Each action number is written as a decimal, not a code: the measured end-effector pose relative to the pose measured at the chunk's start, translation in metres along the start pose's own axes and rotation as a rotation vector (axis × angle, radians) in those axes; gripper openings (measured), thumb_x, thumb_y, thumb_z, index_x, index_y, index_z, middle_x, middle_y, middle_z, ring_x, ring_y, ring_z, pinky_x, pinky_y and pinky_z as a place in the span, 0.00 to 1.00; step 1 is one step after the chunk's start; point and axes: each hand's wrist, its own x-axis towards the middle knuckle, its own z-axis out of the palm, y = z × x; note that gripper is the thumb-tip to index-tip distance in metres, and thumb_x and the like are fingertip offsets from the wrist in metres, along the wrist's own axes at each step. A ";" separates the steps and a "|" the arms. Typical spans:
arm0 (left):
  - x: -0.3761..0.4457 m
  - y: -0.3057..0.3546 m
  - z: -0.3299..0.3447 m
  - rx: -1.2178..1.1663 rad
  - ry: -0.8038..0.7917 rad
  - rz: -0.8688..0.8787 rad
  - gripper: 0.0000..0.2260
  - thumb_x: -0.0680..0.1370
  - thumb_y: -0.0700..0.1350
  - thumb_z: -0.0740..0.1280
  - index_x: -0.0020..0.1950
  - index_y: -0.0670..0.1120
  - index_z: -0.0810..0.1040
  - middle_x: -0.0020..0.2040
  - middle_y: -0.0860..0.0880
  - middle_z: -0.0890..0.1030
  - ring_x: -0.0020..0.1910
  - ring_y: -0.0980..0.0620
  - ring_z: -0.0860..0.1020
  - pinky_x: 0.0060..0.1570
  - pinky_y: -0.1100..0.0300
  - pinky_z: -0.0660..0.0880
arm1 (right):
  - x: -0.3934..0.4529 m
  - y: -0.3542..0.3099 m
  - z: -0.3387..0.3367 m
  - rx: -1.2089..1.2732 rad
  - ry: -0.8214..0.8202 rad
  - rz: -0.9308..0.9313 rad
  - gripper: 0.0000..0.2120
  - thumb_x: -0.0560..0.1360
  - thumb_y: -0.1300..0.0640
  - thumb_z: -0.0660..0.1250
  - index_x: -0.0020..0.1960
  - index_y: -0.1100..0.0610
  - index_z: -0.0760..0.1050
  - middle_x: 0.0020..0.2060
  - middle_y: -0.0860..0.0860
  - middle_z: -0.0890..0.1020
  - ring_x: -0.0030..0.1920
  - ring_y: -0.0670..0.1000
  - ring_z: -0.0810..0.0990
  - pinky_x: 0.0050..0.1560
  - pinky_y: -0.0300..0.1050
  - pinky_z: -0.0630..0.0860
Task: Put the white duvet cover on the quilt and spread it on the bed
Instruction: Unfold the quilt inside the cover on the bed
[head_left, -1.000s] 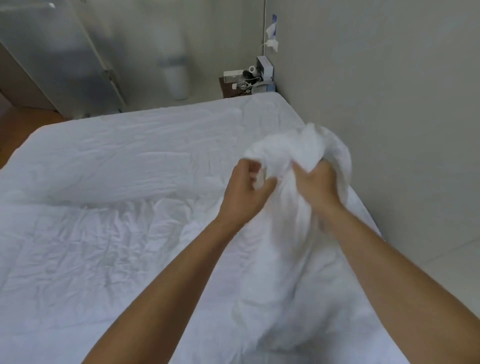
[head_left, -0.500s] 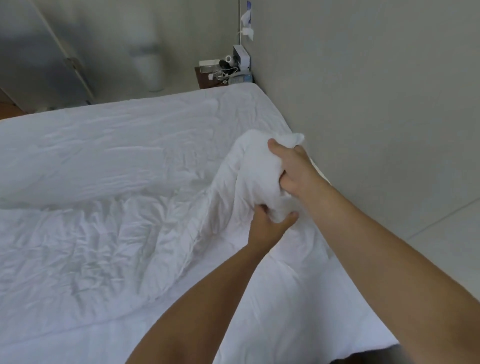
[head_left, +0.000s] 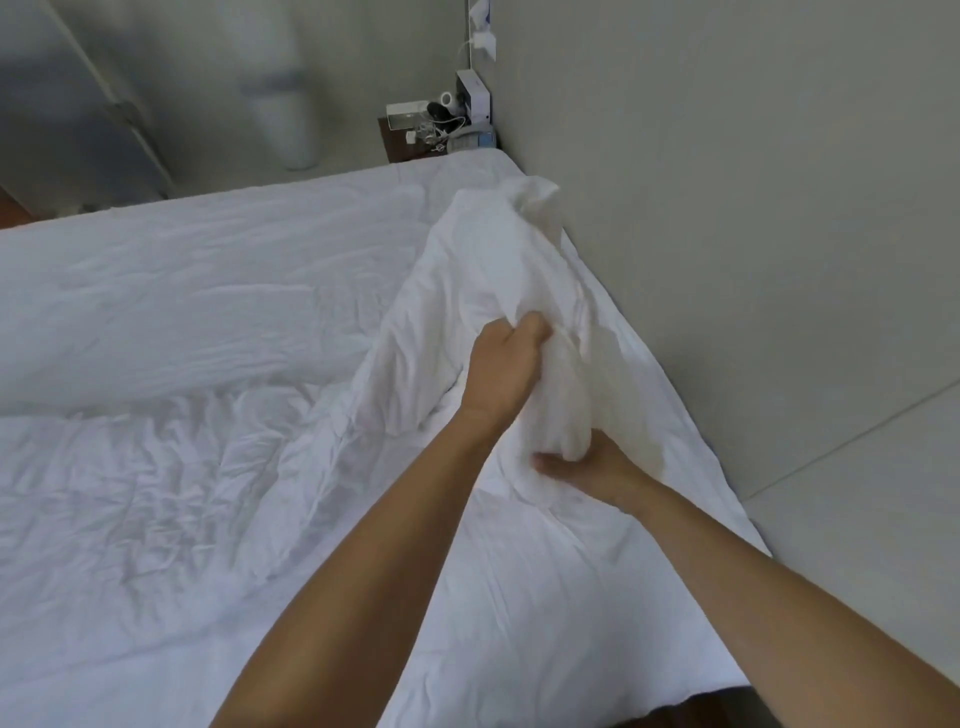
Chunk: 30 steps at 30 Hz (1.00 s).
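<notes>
In the head view, the person's left hand (head_left: 506, 364) is clenched on a raised bunch of the white duvet cover (head_left: 498, 270), fingers curled into the cloth, while the right hand (head_left: 587, 467), nearer the body and lower, grasps the same bunch from underneath with the thumb showing and the fingers buried in the fabric. The bunch stands up in a peak just beyond the left hand, close to the wall (head_left: 727, 208) on the right-hand side. To the left of both hands the cover lies crumpled and wrinkled across the bed (head_left: 182, 270); beyond it the surface looks smoother. It seems the quilt is being worked into a corner of the cover, so the fitting step is under way but not finished, and spreading the whole thing flat is still left to do. The quilt itself cannot be told apart from the cover, since everything is white and layered, so how much of it is already inside is unclear. The right hand's fingers are hidden by cloth. Far beyond the hands a small bedside table (head_left: 410, 143) carries small items too blurred to name, and the bed's near edge and both upper arms are cut off by the frame.
</notes>
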 end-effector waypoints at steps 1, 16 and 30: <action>0.004 0.005 0.003 -0.044 -0.017 0.005 0.10 0.73 0.49 0.61 0.38 0.44 0.73 0.35 0.46 0.74 0.36 0.49 0.74 0.40 0.51 0.71 | -0.001 -0.008 0.003 0.076 0.056 0.006 0.16 0.75 0.42 0.74 0.55 0.50 0.76 0.47 0.43 0.82 0.56 0.50 0.82 0.44 0.33 0.75; -0.047 -0.225 -0.162 0.090 0.458 -0.689 0.35 0.71 0.68 0.71 0.69 0.46 0.74 0.65 0.48 0.75 0.62 0.43 0.76 0.64 0.49 0.75 | 0.009 -0.102 -0.002 0.220 0.264 -0.137 0.25 0.78 0.45 0.70 0.70 0.56 0.74 0.53 0.46 0.77 0.56 0.50 0.76 0.57 0.43 0.69; 0.076 -0.129 -0.229 1.469 0.308 0.028 0.19 0.79 0.58 0.66 0.63 0.47 0.73 0.56 0.44 0.80 0.56 0.39 0.76 0.56 0.47 0.69 | -0.051 -0.058 0.043 -0.457 -0.381 -0.266 0.39 0.72 0.40 0.76 0.74 0.37 0.56 0.67 0.32 0.67 0.70 0.38 0.67 0.68 0.34 0.64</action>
